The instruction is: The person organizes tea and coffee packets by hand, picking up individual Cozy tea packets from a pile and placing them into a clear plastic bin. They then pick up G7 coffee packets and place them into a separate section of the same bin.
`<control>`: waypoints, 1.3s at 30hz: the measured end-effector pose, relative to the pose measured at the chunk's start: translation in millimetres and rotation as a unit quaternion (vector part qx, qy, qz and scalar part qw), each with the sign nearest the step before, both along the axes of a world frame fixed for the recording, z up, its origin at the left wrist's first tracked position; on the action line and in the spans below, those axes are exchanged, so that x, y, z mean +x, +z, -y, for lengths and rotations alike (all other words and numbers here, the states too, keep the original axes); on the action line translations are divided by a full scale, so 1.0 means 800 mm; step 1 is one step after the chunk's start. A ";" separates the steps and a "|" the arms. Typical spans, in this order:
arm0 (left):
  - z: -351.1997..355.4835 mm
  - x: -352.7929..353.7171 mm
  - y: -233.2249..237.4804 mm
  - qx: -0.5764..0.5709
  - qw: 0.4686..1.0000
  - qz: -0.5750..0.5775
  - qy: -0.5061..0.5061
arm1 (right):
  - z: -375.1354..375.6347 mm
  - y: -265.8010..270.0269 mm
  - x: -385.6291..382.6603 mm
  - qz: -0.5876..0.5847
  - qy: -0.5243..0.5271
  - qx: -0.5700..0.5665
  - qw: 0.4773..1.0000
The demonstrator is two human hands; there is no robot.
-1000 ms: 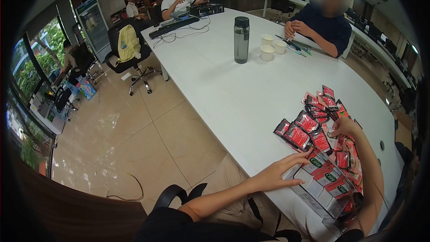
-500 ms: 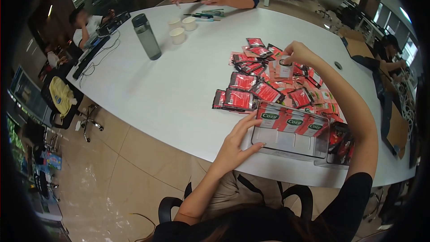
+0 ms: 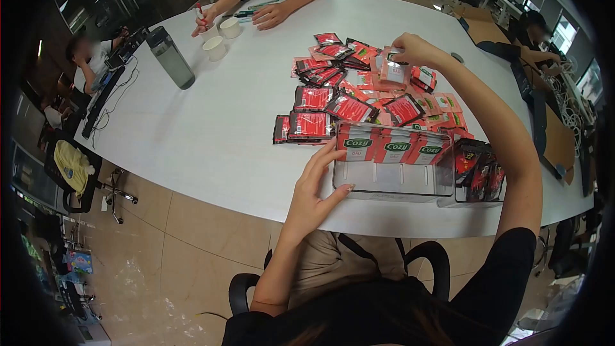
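A clear plastic box (image 3: 397,182) lies near the table's front edge, with Cozy sachets (image 3: 393,147) lined up along its far side. My left hand (image 3: 315,189) grips the box's left end, thumb on the near rim and fingers along the side. Beyond the box, my right hand (image 3: 410,50) pinches a pale pink sachet (image 3: 393,72) by its top, above a heap of red and black sachets (image 3: 349,107). Partly behind my right forearm, a second clear box holds dark red and black sachets (image 3: 480,173).
A grey bottle (image 3: 170,59) and paper cups (image 3: 214,49) stand on the white table (image 3: 211,122) at left. Across it, another person's hands (image 3: 272,15) rest near pens, one holding a red marker (image 3: 200,11). Cardboard boxes (image 3: 554,138) and cables are at right.
The view has shifted, so the table items appear further left. The person opposite has lowered their hands to the table, one now at the cups with a red marker. My right hand still pinches a sachet.
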State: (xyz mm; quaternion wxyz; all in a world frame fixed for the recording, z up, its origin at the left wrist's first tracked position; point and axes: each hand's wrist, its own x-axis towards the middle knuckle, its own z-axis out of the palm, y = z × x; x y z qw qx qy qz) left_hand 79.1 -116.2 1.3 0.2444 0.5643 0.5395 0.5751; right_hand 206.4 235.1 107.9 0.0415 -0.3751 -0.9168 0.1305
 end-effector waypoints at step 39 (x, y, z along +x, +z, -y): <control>-0.001 0.000 0.004 -0.005 1.000 0.005 -0.021 | -0.067 0.006 0.077 -0.055 -0.050 -0.037 0.997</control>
